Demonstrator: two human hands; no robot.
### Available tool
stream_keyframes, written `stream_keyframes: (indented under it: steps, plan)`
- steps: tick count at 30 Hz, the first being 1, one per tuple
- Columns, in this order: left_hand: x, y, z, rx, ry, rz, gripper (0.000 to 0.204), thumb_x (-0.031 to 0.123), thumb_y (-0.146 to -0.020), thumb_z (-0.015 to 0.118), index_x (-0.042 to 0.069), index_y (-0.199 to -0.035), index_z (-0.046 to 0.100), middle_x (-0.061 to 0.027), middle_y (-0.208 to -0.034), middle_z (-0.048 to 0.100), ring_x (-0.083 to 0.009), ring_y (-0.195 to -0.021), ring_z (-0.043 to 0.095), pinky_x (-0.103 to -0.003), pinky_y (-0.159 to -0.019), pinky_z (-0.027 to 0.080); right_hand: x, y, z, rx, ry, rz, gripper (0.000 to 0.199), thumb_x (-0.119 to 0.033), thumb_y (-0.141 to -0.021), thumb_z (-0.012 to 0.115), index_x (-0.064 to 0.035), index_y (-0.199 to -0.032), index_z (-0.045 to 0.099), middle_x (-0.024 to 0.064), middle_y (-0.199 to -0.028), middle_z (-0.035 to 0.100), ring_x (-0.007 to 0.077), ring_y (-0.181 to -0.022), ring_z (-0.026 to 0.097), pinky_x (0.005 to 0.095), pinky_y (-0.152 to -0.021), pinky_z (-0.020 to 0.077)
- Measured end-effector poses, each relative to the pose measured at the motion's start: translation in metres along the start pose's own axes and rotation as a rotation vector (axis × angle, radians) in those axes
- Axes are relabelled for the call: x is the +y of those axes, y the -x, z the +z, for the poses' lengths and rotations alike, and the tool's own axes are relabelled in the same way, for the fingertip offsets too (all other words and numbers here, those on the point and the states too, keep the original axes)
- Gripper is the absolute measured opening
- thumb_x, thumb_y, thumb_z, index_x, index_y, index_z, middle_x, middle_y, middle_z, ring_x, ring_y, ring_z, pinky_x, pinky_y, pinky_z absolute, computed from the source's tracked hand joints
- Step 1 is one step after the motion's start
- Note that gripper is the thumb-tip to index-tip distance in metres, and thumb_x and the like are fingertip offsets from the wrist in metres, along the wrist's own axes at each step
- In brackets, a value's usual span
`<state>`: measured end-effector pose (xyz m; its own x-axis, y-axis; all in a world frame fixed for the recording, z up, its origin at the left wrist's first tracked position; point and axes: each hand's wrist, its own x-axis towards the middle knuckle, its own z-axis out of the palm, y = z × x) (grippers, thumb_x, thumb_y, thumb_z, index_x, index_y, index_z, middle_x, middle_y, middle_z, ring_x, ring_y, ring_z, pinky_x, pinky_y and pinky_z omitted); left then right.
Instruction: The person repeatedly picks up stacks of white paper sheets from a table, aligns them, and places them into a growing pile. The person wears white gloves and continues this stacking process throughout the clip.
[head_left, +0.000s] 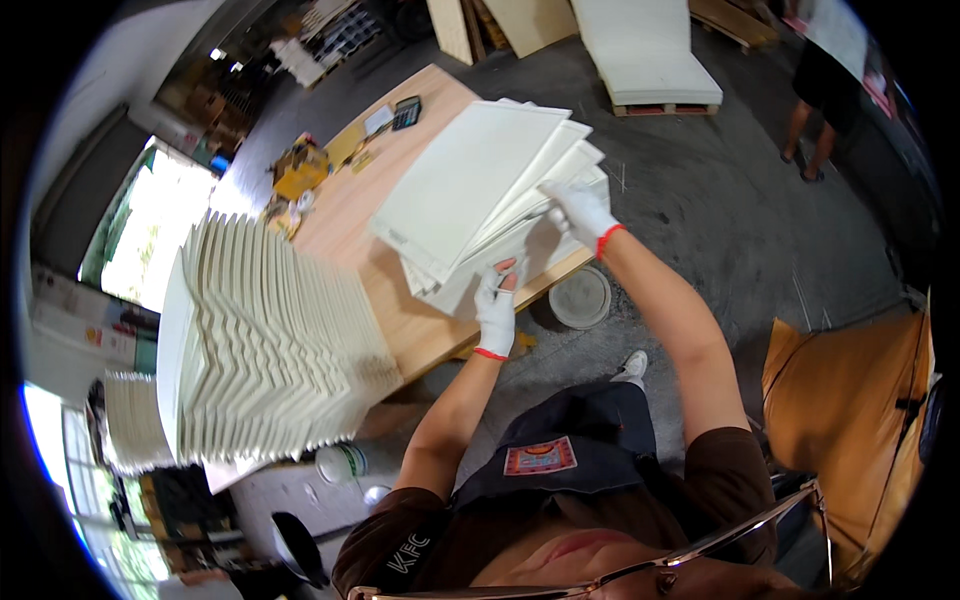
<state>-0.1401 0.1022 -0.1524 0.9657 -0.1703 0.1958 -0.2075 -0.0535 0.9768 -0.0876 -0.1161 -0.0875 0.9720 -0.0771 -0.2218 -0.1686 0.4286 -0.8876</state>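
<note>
A fanned pile of white flat sheets (470,180) lies across the right side of a light wooden table (335,225). My right hand (582,212), in a white glove with a red cuff, grips the sheets at their right edge, with its fingers over the upper ones. My left hand (496,312), gloved alike with some fingertips bare, is at the pile's near edge. Its fingers are raised and apart, and nothing shows in them. A tall stack of white sheets with wavy edges (280,350) stands to the left.
Toward the table's far end are a calculator (406,113) and a yellow box (301,172) with small items. A round bucket (580,297) stands by the table's right edge. A pallet of white sheets (665,85) is farther back; another person (830,75) stands far right. An orange-brown cover (845,420) is near right.
</note>
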Motion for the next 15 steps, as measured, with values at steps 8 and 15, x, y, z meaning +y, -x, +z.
stream_keyframes:
  steps: [8, 15]
  plan:
    - [0.027, 0.033, -0.057, 0.228, 1.299, -0.616, 0.067, 0.055, -0.097, 0.039, 0.006, -0.143, 0.040, -0.0158, -0.140, 0.050, -0.0320, -0.128, 0.050, -0.049, -0.108, 0.042, -0.034, 0.089, -0.069, 0.039, 0.168, 0.041, 0.021, -0.030, -0.094, 0.063, -0.0107, -0.086, 0.060, -0.0066, -0.050, 0.043, 0.0036, -0.035, 0.032, 0.0220, -0.033, 0.0188]
    - [0.054, 0.073, -0.039, 0.119, 0.547, -0.354, 0.045, 0.001, -0.081, 0.070, -0.003, -0.123, 0.055, -0.0066, -0.107, 0.064, -0.0166, -0.099, 0.061, -0.030, -0.086, 0.050, -0.037, 0.121, -0.115, 0.132, 0.345, 0.076, 0.026, -0.035, -0.093, 0.061, -0.0092, -0.090, 0.057, -0.0018, -0.043, 0.041, 0.0089, -0.027, 0.032, 0.0266, -0.027, 0.0186]
